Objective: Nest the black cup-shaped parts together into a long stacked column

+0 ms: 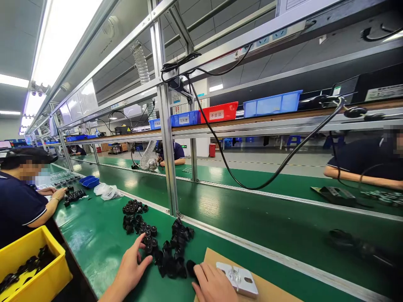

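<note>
My left hand (134, 264) reaches to the near edge of a cluster of small round black parts (150, 244), thumb and fingers apart. Its fingertips are beside the closest parts, and nothing shows held. To the right, my right hand (214, 283) is curled, its fingertips at a dark black piece (190, 268); the thumb side is partly hidden. Loose black cone-like parts (171, 258) lie in a heap between the hands. Just beyond the right hand, a silver metal block (237, 279) with a clear round centre and slots rests on a brown board (267, 289).
A yellow bin (37, 272) with black parts stands at the lower left. A co-worker (22, 188) handles parts farther along the green bench (91, 243), near a blue tray (89, 181) and plastic bag (107, 191). A metal post (170, 167) and hanging cable (226, 167) stand ahead.
</note>
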A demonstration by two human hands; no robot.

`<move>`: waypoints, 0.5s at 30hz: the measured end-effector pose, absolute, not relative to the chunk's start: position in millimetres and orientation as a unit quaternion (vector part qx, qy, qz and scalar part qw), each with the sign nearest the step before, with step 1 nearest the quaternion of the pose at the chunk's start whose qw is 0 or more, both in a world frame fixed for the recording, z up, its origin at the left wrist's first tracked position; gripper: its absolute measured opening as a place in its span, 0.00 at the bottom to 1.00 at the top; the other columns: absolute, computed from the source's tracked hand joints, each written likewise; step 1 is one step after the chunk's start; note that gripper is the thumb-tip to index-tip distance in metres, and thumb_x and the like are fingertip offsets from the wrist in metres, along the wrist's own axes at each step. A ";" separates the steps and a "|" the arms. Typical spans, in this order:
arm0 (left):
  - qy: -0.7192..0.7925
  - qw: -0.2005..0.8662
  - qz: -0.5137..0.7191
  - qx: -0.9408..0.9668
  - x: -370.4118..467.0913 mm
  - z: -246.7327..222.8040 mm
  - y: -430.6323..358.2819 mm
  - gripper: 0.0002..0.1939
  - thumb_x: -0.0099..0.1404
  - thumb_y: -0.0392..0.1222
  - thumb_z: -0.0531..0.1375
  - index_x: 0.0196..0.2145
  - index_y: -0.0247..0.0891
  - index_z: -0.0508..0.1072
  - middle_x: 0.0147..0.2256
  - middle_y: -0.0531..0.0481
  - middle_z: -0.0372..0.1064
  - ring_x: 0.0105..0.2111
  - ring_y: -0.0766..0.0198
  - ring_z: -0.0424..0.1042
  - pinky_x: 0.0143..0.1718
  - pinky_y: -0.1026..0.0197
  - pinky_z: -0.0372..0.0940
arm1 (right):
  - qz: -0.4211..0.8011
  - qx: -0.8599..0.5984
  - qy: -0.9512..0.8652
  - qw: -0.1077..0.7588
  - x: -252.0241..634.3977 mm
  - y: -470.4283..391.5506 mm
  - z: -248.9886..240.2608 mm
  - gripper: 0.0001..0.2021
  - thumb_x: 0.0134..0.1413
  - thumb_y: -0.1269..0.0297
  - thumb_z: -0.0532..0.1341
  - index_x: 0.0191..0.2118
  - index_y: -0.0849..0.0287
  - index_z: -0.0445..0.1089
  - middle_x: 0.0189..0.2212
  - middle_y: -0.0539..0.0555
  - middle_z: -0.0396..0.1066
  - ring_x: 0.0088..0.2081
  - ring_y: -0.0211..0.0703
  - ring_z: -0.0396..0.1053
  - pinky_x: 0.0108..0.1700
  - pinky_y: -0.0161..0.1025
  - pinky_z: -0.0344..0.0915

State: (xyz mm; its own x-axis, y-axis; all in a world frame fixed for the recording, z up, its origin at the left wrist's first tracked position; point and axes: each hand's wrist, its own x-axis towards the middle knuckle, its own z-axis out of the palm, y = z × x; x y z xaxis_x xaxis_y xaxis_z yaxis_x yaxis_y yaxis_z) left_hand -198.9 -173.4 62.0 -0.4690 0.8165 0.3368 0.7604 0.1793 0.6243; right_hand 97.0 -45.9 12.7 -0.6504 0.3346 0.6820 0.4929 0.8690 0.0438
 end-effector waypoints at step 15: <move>0.618 0.090 0.406 0.667 -136.6 82.3 -168.5 0.31 0.71 0.51 0.64 0.69 0.50 0.66 0.51 0.45 0.79 0.36 0.57 0.78 0.47 0.55 0.78 | 0.767 -0.322 -0.357 0.424 179.8 -61.9 53.9 0.25 0.47 0.42 0.76 0.44 0.56 0.77 0.35 0.55 0.77 0.26 0.37 0.70 0.26 0.32 0.64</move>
State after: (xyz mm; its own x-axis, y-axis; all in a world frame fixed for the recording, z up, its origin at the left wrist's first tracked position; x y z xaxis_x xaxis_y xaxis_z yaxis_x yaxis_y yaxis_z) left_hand -136.6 -168.5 82.3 -0.0941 0.8976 0.4306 0.7520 -0.2194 0.6216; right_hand 179.8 -61.9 53.9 -0.4324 0.8811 -0.1916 -0.4206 -0.3850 -0.8215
